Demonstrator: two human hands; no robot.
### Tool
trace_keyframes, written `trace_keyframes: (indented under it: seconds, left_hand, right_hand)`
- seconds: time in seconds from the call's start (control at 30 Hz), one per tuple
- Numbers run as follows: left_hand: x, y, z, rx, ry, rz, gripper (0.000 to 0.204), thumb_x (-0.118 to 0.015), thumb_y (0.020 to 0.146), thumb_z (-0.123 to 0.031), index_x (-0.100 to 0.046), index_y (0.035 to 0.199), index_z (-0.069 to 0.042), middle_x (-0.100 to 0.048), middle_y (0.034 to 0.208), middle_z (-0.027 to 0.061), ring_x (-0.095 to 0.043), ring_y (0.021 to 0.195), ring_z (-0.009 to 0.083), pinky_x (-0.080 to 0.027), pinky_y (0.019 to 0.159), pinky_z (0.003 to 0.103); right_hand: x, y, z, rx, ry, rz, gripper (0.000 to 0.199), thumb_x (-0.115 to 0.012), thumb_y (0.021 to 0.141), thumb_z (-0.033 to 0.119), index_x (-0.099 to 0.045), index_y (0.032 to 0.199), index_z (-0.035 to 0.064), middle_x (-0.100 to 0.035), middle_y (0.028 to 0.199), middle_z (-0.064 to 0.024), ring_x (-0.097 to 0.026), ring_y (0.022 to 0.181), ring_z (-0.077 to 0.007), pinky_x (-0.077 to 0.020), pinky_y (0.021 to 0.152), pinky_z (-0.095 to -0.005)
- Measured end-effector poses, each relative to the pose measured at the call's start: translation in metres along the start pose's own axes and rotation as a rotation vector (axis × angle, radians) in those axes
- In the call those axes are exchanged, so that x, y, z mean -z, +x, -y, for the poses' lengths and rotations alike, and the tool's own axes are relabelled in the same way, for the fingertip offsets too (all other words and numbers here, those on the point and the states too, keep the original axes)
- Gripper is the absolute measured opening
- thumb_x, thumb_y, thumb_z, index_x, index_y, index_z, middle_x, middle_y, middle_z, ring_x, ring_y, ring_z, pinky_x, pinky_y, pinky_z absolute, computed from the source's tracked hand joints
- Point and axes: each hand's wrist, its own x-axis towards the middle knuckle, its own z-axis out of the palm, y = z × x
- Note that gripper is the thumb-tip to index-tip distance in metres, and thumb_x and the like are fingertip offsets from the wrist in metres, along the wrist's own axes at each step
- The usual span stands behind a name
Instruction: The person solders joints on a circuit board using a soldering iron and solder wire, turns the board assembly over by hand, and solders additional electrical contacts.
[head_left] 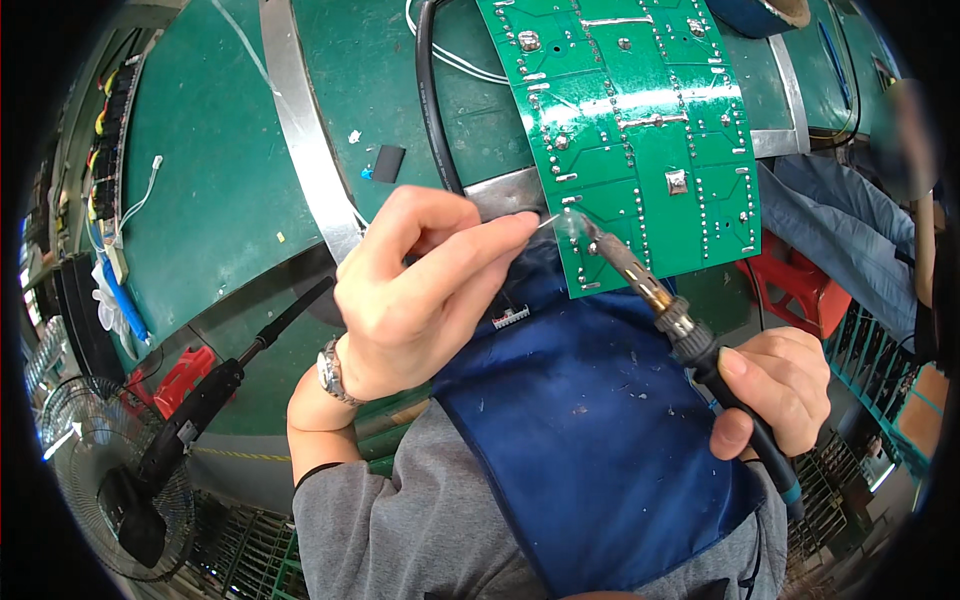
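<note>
Soldering iron and solder wire meet at the near edge of a green circuit board

The right hand (775,390) is closed around the black handle of a soldering iron (660,300), whose tip slants up and to the left from the fist onto the lower left corner of the green circuit board (640,130), where a wisp of smoke shows. The left hand (420,285) pinches a thin solder wire (548,220) between thumb and fingertips, its end reaching right to the iron's tip. A wristwatch (330,372) sits on the left wrist. Below both hands lies a blue apron (590,440). Left of the left hand, a black tool (200,400) leans off the green bench (210,170)
</note>
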Motion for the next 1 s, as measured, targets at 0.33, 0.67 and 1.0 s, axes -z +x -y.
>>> trace_keyframes:
  seconds: [0.33, 0.67, 1.0]
  left_hand:
    - [0.003, -0.009, -0.002, -0.099, 0.027, 0.075, 0.037, -0.083, 0.061, -0.001, -0.078, 0.096, -0.011, -0.055, 0.077, -0.0003, -0.049, 0.056, 0.0092, -0.038, 0.046, 0.024]
    - [0.0, -0.007, -0.004, -0.13, 0.027, 0.036, 0.035, -0.081, 0.062, 0.001, -0.077, 0.096, -0.007, -0.056, 0.078, 0.0018, -0.05, 0.057, 0.0109, -0.039, 0.046, 0.024]
    - [0.007, -0.015, -0.007, -0.231, 0.053, 0.197, 0.044, -0.071, 0.054, -0.004, -0.077, 0.097, -0.007, -0.057, 0.076, 0.0006, -0.052, 0.057, 0.0125, -0.04, 0.045, 0.026]
  right_hand:
    - [0.003, -0.007, 0.007, -0.02, 0.032, 0.061, 0.029, -0.067, 0.092, 0.021, -0.069, 0.095, -0.008, -0.064, 0.065, -0.0065, -0.058, 0.047, -0.014, -0.0429, 0.038, -0.0232]
    - [0.005, -0.012, 0.015, -0.014, -0.003, 0.062, 0.029, -0.068, 0.092, 0.023, -0.071, 0.093, -0.0052, -0.064, 0.065, -0.0062, -0.058, 0.047, -0.0135, -0.0423, 0.039, -0.0233]
    - [0.006, -0.026, 0.013, 0.023, 0.041, 0.061, 0.031, -0.067, 0.093, 0.025, -0.071, 0.093, -0.0052, -0.063, 0.063, -0.0047, -0.057, 0.046, -0.0126, -0.0412, 0.039, -0.0218]
